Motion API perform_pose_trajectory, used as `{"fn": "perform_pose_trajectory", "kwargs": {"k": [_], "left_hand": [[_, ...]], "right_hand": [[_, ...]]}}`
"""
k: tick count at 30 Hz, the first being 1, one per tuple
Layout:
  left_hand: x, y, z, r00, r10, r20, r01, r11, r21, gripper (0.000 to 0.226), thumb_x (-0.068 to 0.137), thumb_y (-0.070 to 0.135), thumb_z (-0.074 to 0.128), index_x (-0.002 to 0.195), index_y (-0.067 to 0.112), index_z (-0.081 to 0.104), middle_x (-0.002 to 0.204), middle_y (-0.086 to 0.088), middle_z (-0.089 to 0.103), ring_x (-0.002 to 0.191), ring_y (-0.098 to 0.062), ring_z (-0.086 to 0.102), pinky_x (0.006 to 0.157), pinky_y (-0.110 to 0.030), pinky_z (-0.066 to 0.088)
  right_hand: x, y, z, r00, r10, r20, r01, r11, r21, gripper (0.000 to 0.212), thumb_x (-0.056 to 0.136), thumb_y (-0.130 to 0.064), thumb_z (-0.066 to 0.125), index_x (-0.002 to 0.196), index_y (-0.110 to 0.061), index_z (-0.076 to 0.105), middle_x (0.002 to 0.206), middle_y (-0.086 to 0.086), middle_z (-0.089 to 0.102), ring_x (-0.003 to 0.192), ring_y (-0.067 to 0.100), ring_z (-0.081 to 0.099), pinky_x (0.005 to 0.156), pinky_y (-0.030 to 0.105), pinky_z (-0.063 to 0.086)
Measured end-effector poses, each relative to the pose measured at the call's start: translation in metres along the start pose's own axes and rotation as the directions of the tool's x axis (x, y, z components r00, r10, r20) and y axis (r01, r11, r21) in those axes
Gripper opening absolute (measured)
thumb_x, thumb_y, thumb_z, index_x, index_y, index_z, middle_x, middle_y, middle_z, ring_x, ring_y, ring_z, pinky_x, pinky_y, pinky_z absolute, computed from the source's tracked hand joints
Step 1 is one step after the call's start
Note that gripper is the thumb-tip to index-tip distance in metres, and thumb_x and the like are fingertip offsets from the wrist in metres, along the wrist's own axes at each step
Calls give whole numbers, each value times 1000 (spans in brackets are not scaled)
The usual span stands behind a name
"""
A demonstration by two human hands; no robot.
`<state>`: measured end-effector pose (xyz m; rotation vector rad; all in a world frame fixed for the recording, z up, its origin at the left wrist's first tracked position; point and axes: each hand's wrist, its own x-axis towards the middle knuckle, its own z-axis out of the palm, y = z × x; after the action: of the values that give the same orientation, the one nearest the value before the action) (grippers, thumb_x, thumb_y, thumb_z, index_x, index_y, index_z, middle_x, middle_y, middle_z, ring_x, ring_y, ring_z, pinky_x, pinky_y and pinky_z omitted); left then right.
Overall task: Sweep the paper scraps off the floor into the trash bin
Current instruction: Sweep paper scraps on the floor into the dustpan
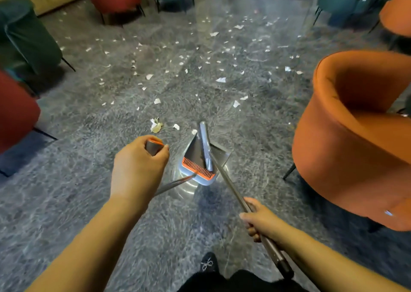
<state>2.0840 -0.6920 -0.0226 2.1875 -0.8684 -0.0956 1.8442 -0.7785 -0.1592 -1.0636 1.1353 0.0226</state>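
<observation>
Hands reach forward and down from the bottom of the view, both forearms bare. The left hand (139, 165) is raised higher, back of the hand up, its fingers and thumb curled round the orange-capped top of the dustpan handle (153, 147); the metal rod of that handle runs down to the right, under the hand, to the dustpan (201, 160). The dustpan, grey with an orange comb along its back edge, sits on the floor (89, 202) between the hands with its mouth facing away from the person. The right hand (260, 221) is lower and nearer the body, wrapped in a fist round the broom pole (229, 187), thumb lying along the pole toward the head. The pole slants up and left from beside the right wrist, and the broom head (205, 145) lies inside the dustpan, its far end reaching past the mouth.

Scraps (221, 80) of white paper are strewn over the grey marbled floor ahead, thickest in the middle distance. The nearest ones lie just beyond the dustpan, one touching its lip, with a crumpled clump (156, 126) just beyond the left hand. An orange chair (347, 140) stands close on the right; red and green chairs line the left side and far end. A dark shoe (209, 264) shows at the bottom.
</observation>
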Motion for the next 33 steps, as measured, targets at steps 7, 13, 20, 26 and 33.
{"fn": "perform_pose_trajectory", "kwargs": {"k": [7, 13, 20, 26, 33], "left_hand": [[120, 16, 46, 998, 45, 42, -45, 999, -13, 15, 83, 32, 69, 72, 25, 62, 61, 13, 60, 63, -16, 57, 58, -28, 35], [225, 32, 112, 995, 50, 82, -51, 999, 6, 17, 82, 35, 71, 70, 28, 61, 62, 16, 60, 65, -14, 58, 56, -27, 36], [347, 61, 185, 991, 14, 132, -22, 998, 58, 12, 81, 32, 69, 74, 24, 64, 67, 8, 64, 68, -18, 60, 62, -31, 43], [426, 79, 232, 991, -33, 132, 31, 999, 16, 12, 82, 29, 71, 74, 24, 63, 70, 7, 66, 72, -23, 61, 65, -30, 41], [549, 84, 285, 984, -32, 175, 36, 999, -21, 8, 81, 33, 72, 84, 28, 66, 73, 8, 67, 73, -21, 61, 65, -29, 39]], "right_hand": [[82, -86, -26, 997, 66, -50, -63, 996, 70, 35, 98, -5, 38, 121, -31, 44, 55, 4, 38, 40, 11, 33, 38, 18, 28], [170, -152, -67, 987, 92, -135, -119, 972, -204, 26, 101, -11, 33, 121, -25, 41, 65, 7, 43, 46, 15, 39, 39, 20, 33], [263, -249, -125, 990, -18, -138, -27, 949, -315, 31, 99, -12, 41, 127, -18, 52, 67, -9, 46, 52, 3, 44, 37, 10, 34], [319, -328, -169, 987, -5, -161, -47, 947, -318, 32, 99, -16, 43, 130, -20, 52, 62, -3, 51, 43, 8, 47, 37, 18, 37], [396, -417, -190, 982, 76, -175, -102, 984, -146, 31, 102, -14, 38, 130, -17, 50, 56, 6, 43, 41, 14, 38, 38, 20, 34]]}}
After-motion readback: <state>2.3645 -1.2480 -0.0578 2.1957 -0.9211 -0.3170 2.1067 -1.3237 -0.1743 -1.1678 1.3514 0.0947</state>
